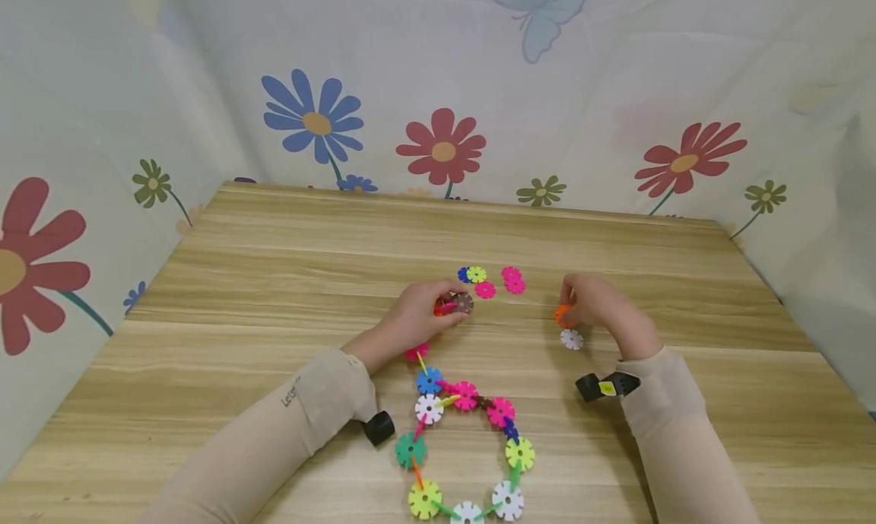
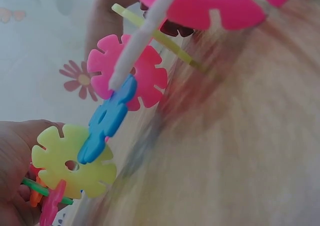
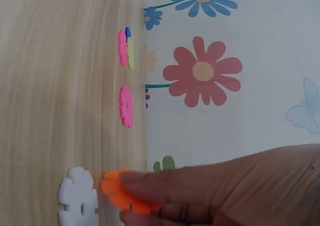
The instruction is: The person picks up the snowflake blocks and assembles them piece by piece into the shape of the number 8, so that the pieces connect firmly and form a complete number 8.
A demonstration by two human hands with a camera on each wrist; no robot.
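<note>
My left hand (image 1: 419, 312) holds a brown notched plastic disc (image 1: 464, 303) and red and orange pieces, partly hidden by its fingers. Below it, a chain of interlocked notched discs begins with a pink disc (image 1: 417, 352) and a blue disc (image 1: 429, 380). These join a ring that includes a green disc (image 1: 411, 450). Close up in the left wrist view are a yellow disc (image 2: 67, 158) and another blue disc (image 2: 107, 120). My right hand (image 1: 597, 300) pinches an orange disc (image 3: 116, 192) between thumb and fingers, beside a white disc (image 1: 571, 339) lying on the table.
Loose discs lie farther back on the wooden table (image 1: 274, 281): a yellow one (image 1: 476, 274) over a dark blue one, a single pink one (image 1: 485, 290) and two overlapping pink ones (image 1: 513, 281). A flower-printed cloth (image 1: 383, 52) stands behind the table.
</note>
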